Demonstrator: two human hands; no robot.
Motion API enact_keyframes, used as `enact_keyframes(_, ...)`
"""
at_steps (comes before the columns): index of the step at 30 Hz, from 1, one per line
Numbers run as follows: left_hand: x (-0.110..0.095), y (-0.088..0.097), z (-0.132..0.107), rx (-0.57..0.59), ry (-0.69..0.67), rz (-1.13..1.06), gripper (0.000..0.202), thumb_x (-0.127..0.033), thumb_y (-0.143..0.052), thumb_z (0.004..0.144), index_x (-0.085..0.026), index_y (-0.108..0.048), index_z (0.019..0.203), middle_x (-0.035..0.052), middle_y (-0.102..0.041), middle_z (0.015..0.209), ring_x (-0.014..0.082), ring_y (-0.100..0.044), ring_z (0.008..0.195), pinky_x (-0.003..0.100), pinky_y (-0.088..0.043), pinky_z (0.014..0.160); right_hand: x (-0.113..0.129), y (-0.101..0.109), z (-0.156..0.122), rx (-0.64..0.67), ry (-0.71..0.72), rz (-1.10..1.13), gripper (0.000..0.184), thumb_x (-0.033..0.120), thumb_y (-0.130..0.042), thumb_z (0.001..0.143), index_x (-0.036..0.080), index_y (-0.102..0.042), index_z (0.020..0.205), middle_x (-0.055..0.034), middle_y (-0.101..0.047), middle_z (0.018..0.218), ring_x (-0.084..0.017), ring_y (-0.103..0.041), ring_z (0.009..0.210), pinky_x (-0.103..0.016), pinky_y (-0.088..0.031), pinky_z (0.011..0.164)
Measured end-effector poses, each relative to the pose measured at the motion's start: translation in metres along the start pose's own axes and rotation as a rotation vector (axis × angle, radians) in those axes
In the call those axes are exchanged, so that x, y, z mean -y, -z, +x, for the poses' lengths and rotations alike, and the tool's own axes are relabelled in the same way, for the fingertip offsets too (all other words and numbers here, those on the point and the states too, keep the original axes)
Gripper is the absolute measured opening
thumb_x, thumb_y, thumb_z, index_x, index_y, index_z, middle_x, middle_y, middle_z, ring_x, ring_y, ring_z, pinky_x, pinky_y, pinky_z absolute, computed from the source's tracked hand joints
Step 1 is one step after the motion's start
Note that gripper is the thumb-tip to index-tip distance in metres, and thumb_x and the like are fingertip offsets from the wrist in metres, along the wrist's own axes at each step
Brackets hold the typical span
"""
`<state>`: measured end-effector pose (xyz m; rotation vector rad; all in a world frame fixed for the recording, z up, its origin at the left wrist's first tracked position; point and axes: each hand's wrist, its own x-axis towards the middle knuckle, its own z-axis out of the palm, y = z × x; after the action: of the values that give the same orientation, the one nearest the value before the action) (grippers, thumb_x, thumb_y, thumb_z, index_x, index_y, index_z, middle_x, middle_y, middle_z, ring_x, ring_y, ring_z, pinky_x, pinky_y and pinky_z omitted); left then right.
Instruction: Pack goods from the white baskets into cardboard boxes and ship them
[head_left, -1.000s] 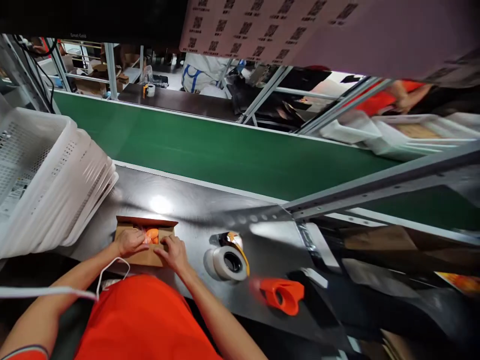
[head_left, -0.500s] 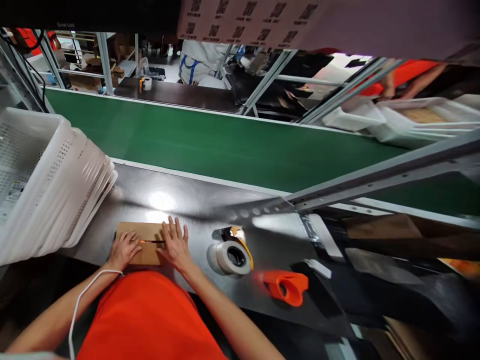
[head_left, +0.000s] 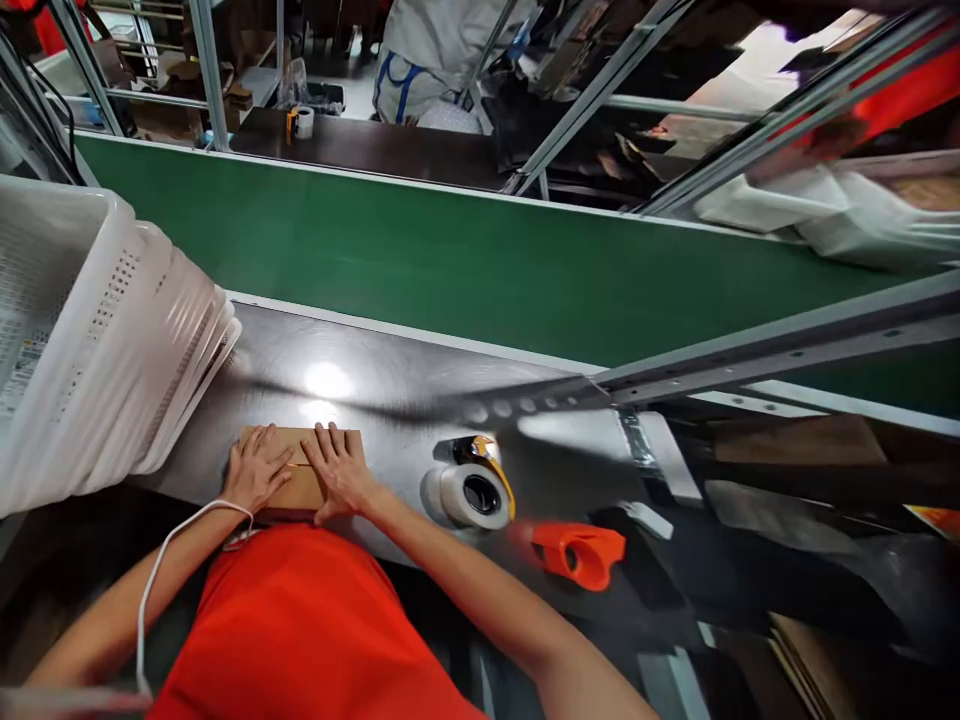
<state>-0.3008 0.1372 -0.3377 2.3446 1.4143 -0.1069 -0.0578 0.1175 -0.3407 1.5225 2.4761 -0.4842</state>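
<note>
A small brown cardboard box (head_left: 300, 487) lies on the metal table at its front edge, close to my body. Its top flaps meet along a thin seam. My left hand (head_left: 256, 468) rests flat on the left part of the top, fingers stretched out. Across the right part lies my right hand (head_left: 341, 468), its fingers spread. A white cord runs from my left wrist. To the right stands a tape dispenser (head_left: 487, 455) with yellow edging, beside a roll of clear tape (head_left: 480, 497). An orange handheld tool (head_left: 581, 553) lies farther right.
Stacked white plastic baskets (head_left: 112, 330) stand on the left. Beyond the metal table (head_left: 390, 365) runs a green conveyor belt (head_left: 420, 260). A metal frame bar (head_left: 750, 345) crosses at the right, with dark bags and cardboard below it. A person in orange is partly visible at far right.
The dark gap between the box's flaps has closed to a thin seam under my hands. My right hand has moved slightly left over the box. The camera view has shifted.
</note>
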Motion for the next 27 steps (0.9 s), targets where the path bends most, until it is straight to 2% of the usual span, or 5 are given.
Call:
enact_keyframes(7,0.016,0.018,0.008,0.043,-0.049,-0.084,0.072,-0.063,-0.064,0.099,-0.028,-0.057,0.162,0.0140,-0.032,0.181,0.0410,-0.027,0.165,0.065,-0.036,0.126,0.009,0.011,-0.007,0.018,0.025,0.070,0.132,0.059,-0.097,0.068,0.017,-0.029,0.174,-0.0322,-0.020,0.179,-0.052,-0.020,0.164,-0.071,-0.020,0.129)
enact_keyframes(12,0.027,0.026,0.020,0.128,-0.064,-0.189,0.084,-0.065,-0.070,0.093,-0.023,-0.054,0.164,0.0148,-0.030,0.181,0.0411,-0.021,0.169,0.061,-0.035,0.130,0.018,0.002,-0.021,-0.064,0.244,0.231,0.060,0.029,-0.063,0.104,0.021,-0.051,0.161,-0.0211,-0.060,0.157,-0.035,-0.057,0.142,-0.055,-0.047,0.119)
enact_keyframes(15,0.024,0.029,0.022,0.077,0.102,-0.261,0.090,-0.063,-0.072,0.091,-0.020,-0.048,0.166,0.0185,-0.026,0.182,0.0420,-0.018,0.169,0.056,-0.036,0.131,0.022,0.007,-0.021,-0.111,0.202,0.361,0.057,0.031,-0.059,0.106,0.012,-0.052,0.159,-0.0232,-0.065,0.151,-0.033,-0.062,0.138,-0.052,-0.050,0.118)
enact_keyframes(21,-0.001,0.040,0.008,-0.011,0.517,-0.201,0.148,-0.048,-0.096,0.069,-0.015,0.000,0.177,0.0347,0.013,0.180,0.0578,-0.021,0.164,0.058,-0.047,0.118,0.036,0.041,-0.018,-0.008,0.052,0.637,0.036,0.032,-0.056,0.107,0.014,-0.075,0.132,-0.0220,-0.059,0.160,-0.033,-0.052,0.154,-0.045,-0.049,0.122)
enact_keyframes(27,-0.019,0.042,-0.003,0.039,0.613,-0.225,0.138,-0.040,-0.084,0.082,0.000,0.012,0.172,0.0426,-0.039,0.166,0.0457,-0.066,0.135,0.050,-0.057,0.104,0.051,0.051,0.007,0.031,-0.117,0.340,0.056,0.024,-0.071,0.098,0.011,-0.060,0.151,-0.0254,-0.064,0.151,-0.035,-0.072,0.128,-0.045,-0.060,0.107)
